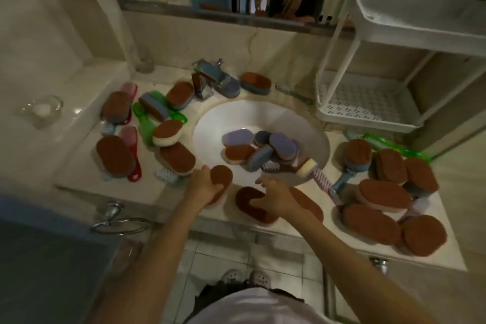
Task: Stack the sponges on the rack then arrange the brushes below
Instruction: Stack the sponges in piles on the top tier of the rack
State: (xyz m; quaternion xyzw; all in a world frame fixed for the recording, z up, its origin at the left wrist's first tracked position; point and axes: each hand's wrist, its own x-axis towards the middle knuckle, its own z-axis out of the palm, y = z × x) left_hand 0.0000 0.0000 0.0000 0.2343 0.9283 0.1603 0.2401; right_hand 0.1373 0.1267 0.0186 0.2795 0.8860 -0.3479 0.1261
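Down at the front edge of the pale stone counter (168, 193), the left hand (203, 187) has its fingers wrapped round a brown-topped oval sponge (222, 175). The right hand (276, 197) is spread loose over a second brown-topped oval sponge (243, 198), thumb on it but not clamped yet, far as I can tell. That one lies crossways in front of the body, and the white plastic tiered rack (368, 121) sits back right, so I'd say the right hand's got the shorter trip.
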